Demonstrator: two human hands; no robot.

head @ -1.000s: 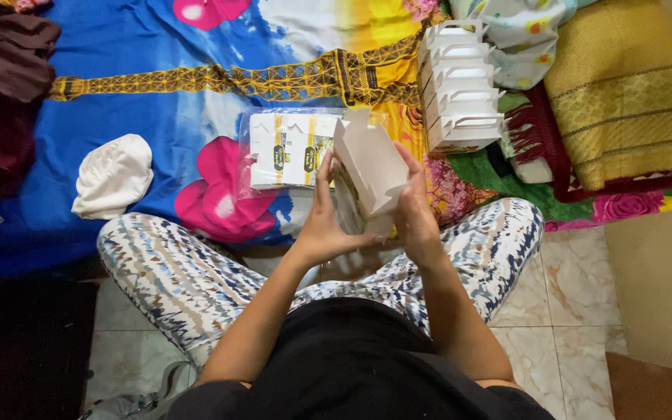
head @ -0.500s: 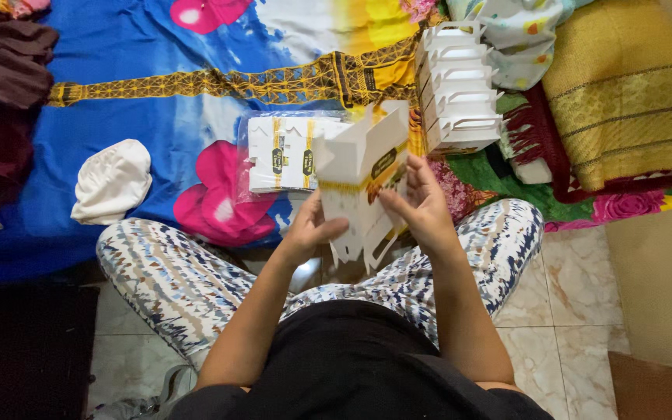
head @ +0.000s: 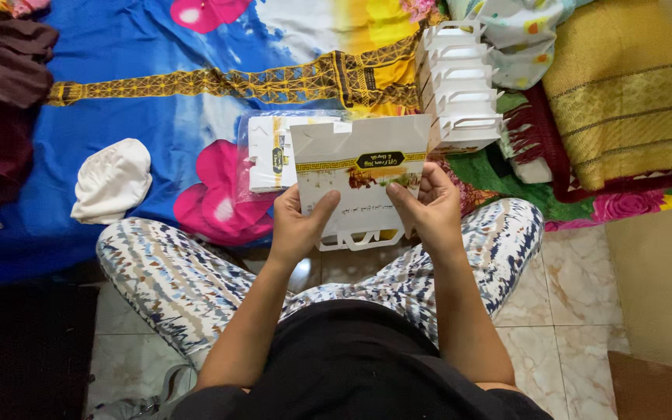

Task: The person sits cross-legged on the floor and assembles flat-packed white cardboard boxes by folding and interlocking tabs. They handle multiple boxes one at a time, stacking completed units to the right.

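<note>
The left hand (head: pixel 295 225) and the right hand (head: pixel 429 208) are both closed on the flat white cardboard box blank with a gold band and a printed picture (head: pixel 361 180), thumbs on its printed face and the other fingers hidden behind it; the blank is held in the air above the person's patterned trouser legs (head: pixel 196 280), just in front of the clear plastic packet of flat white blanks (head: pixel 266 155) that lies on the blue printed bedsheet (head: pixel 141 78); its long axis seems to run left to right, the printed face turned toward the person, the plain flap up and the cut handle edge pointing down to the lap; I think the thin card could crease in a wrong place if the thumbs press unevenly, or one flap could tear; an elbow moving right of the packet could also push over the row of folded white boxes (head: pixel 460 85); a white cloth cap (head: pixel 112 180) lies well to the left of the packet.
</note>
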